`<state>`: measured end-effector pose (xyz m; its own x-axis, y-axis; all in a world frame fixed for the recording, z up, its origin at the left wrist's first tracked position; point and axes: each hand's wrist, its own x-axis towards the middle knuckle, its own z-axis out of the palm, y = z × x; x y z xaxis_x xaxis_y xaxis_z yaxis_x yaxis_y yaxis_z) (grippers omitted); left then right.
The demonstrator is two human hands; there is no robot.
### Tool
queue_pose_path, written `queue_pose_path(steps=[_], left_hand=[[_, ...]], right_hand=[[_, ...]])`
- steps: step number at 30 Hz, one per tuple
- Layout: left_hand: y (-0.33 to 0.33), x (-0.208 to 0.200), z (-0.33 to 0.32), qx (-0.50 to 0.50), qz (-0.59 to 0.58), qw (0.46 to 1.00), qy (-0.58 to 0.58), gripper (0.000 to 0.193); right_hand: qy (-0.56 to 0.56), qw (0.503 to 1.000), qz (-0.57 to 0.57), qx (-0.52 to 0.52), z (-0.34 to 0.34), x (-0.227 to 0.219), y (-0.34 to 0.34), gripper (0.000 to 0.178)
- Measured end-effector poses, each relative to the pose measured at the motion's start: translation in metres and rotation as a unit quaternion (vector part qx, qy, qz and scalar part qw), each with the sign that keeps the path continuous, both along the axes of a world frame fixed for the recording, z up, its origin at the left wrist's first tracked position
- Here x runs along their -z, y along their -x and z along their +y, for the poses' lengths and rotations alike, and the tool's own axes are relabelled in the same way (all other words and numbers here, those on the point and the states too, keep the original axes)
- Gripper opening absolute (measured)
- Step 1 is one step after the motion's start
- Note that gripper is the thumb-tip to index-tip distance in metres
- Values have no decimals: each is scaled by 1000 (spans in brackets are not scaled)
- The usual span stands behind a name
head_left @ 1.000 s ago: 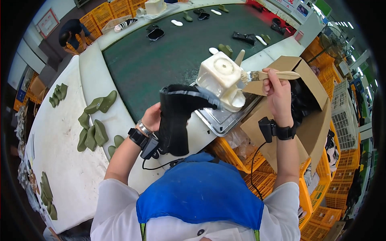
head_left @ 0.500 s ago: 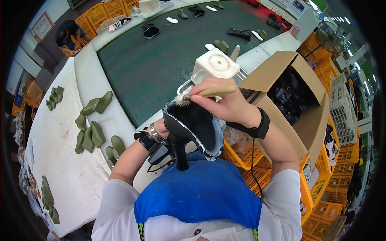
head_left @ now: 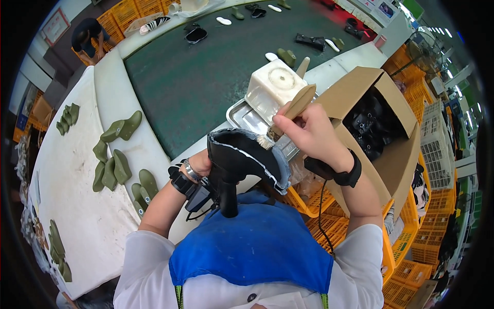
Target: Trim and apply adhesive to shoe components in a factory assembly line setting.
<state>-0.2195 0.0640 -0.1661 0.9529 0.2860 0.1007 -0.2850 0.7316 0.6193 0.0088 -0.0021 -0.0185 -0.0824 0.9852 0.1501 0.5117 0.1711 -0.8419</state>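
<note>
A black heeled shoe upper [head_left: 234, 162] is held in front of my blue apron, its open underside facing up with a pale, wet-looking rim. My left hand [head_left: 200, 164] grips it from the left; most of those fingers are hidden behind the black material. In my right hand [head_left: 314, 133] is a brush [head_left: 301, 101] with a flat wooden handle, pinched between thumb and fingers. Its pale bristles touch the far right part of the rim. Just beyond stands a white square plastic container [head_left: 275, 85] on a metal tray [head_left: 246, 114].
A green conveyor belt [head_left: 190, 87] carries shoe parts. Several olive shoe lasts [head_left: 121, 167] lie on the white table [head_left: 77, 206] to the left. At right, a cardboard box [head_left: 355, 129] holds black shoe parts beside orange crates [head_left: 406, 278]. Another person [head_left: 87, 38] bends over at far left.
The brush has moved right along the rim, from the far left part to the far right, and its handle now points up and away. The shoe upper has turned slightly.
</note>
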Motion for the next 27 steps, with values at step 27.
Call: queue_pose_path(steps=[27], left_hand=[[13, -39, 96, -211, 293, 859, -362, 66]], right_hand=[[-1, 944, 248, 220, 3, 10, -88, 17]])
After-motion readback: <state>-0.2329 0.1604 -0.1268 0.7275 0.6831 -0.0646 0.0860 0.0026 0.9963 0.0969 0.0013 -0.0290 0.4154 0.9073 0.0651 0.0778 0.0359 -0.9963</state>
